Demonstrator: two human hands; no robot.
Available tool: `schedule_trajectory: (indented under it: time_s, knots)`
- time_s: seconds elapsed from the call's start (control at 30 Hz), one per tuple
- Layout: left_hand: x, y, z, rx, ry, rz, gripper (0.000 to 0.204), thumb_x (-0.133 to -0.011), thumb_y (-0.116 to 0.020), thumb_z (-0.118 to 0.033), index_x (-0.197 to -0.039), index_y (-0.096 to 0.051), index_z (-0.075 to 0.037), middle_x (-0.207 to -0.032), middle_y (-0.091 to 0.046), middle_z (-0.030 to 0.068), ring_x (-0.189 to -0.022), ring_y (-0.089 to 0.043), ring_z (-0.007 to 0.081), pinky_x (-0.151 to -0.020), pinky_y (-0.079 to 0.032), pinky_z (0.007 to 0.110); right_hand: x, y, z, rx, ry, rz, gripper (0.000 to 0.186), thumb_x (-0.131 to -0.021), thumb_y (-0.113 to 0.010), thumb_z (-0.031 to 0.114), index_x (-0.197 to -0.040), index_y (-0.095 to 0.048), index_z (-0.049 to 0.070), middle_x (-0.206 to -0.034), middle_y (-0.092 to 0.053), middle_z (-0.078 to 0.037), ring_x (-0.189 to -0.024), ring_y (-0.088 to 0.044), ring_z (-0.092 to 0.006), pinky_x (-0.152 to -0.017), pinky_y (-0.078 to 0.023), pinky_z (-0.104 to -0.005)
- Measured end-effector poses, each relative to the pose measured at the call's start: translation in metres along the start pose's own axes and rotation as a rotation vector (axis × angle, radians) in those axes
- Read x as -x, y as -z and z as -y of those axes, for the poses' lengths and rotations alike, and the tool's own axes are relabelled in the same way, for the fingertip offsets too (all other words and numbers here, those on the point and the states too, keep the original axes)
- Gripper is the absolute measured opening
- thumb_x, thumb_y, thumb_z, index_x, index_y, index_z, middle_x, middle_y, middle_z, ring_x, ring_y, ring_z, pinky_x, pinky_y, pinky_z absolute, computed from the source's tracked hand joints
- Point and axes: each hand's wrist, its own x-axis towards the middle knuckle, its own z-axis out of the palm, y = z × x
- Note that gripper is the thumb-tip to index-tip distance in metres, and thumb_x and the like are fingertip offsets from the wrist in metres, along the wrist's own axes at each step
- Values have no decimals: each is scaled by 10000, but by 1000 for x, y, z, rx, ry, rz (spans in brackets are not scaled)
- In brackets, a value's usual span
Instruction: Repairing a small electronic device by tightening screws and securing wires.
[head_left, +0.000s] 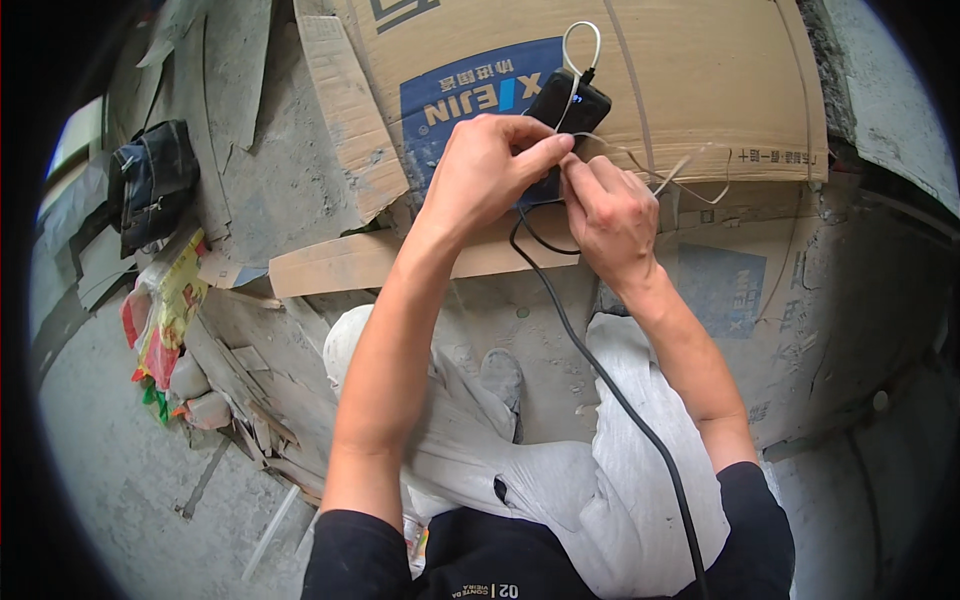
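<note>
Cardboard [720, 90] is lying under a black device [594, 106], cabled end pointing away from the person; nearer, left hand [480, 165] and right hand [612, 215] are pinching a pale wire [672, 174], its length looping rightward

1. Power bank [592, 102]: smooth, dark plastic, faintly glossy.
2. White charging cable [599, 46]: smooth plastic sheath.
3. Black cable [658, 448]: matt, rubbery-looking sheath.
4. Cardboard carton [720, 80]: matt brown paperboard.
5. Trousers [560, 485]: creased, pale cloth.
6. Printed sack [178, 290]: crinkled plastic, slightly shiny.
7. Floor [110, 420]: rough, dusty, concrete-like.
</note>
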Motion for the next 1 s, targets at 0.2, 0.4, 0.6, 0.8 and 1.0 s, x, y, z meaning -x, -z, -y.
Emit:
schedule_trajectory:
  time_s: [0.2, 0.4, 0.6, 0.8, 1.0]
  knots:
    - [-5, 6, 13, 107, 28, 99, 285, -1131, -815, -199, -1229, -855, 65, -1050, -872, 102, -936, -821, 141, -877, -684, 313, 8, 14, 4, -54, 14, -36, 263, -1032, -819, 142, -1274, -815, 39, -1004, -749, -105, -908, -750, -310, -816, -597, -447]
    - [3, 10, 7, 178, 43, 83, 304, -1131, -820, -203, -1301, -841, 49, -1080, -874, 97, -988, -819, 138, -917, -676, 314, -9, 72, 9, -108, 231, -240, 367, -970, -879, 105, -1326, -835, 26, -1244, -823, -132, -1158, -788, -338, -997, -617, -451]
    - [1, 1, 17, 152, 40, 92, 295, -1145, -804, -223, -1282, -846, 35, -1041, -859, 73, -955, -807, 134, -900, -665, 310, -38, 68, -16, -115, -31, 113, 161, -1008, -866, 191, -1160, -840, 146, -1037, -752, -70, -942, -760, -342, -826, -598, -479]
    - [2, 0, 17, 116, -49, 64, 283, -1143, -800, -209, -1276, -850, 35, -1022, -853, 61, -936, -786, 120, -872, -656, 305, -99, 88, -22, -4, 341, 139, 115, -1001, -857, 254, -1082, -814, 184, -967, -692, -54, -860, -740, -320, -727, -585, -471]
    - [7, -8, 20, -84, -188, -39, 279, -1159, -768, -201, -1279, -850, 38, -999, -847, 56, -859, -746, 109, -818, -631, 299, -170, 52, -10, 89, 601, 258, 130, -952, -837, 245, -993, -822, 122, -1131, -772, -86, -1111, -738, -317, -920, -586, -428]
